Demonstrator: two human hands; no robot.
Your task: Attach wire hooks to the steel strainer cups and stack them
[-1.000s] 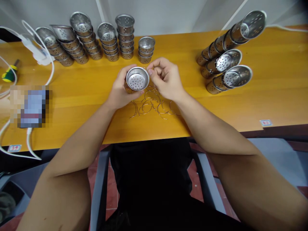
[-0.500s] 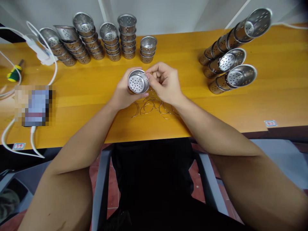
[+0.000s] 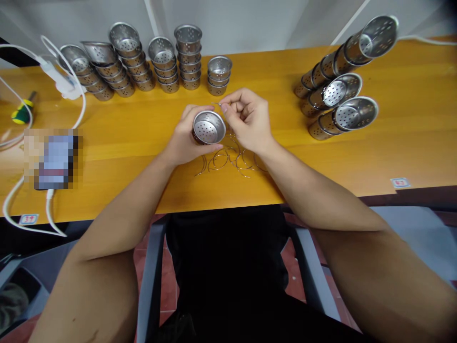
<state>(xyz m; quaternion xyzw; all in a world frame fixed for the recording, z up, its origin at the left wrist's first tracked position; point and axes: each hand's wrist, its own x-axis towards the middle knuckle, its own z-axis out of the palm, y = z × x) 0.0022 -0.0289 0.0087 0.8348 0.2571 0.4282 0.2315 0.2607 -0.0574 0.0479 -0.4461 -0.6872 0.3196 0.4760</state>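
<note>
My left hand (image 3: pixel 183 138) is wrapped round a perforated metal cup (image 3: pixel 209 127), its mouth facing up toward me. Just right of the cup's rim, my right hand (image 3: pixel 249 119) pinches a thin piece of wire (image 3: pixel 216 104) between thumb and forefinger. The wire's short end sticks out leftward above the rim; the rest is hidden by the fingers. Below both hands, several thin curved wires (image 3: pixel 228 159) lie loose on the wooden table (image 3: pixel 143 138).
Stacked perforated cups (image 3: pixel 190 57) line the back left of the table. More leaning stacks (image 3: pixel 335 66) stand at the right. At the left are a phone (image 3: pixel 55 159) on a white cable, a power strip (image 3: pixel 62 81) and a screwdriver (image 3: pixel 23 111). Chair armrests flank my lap.
The cup in my left hand has shifted slightly down and right and tilted. My right hand's fingertips have come a little away from the rim, and the wire's end now shows.
</note>
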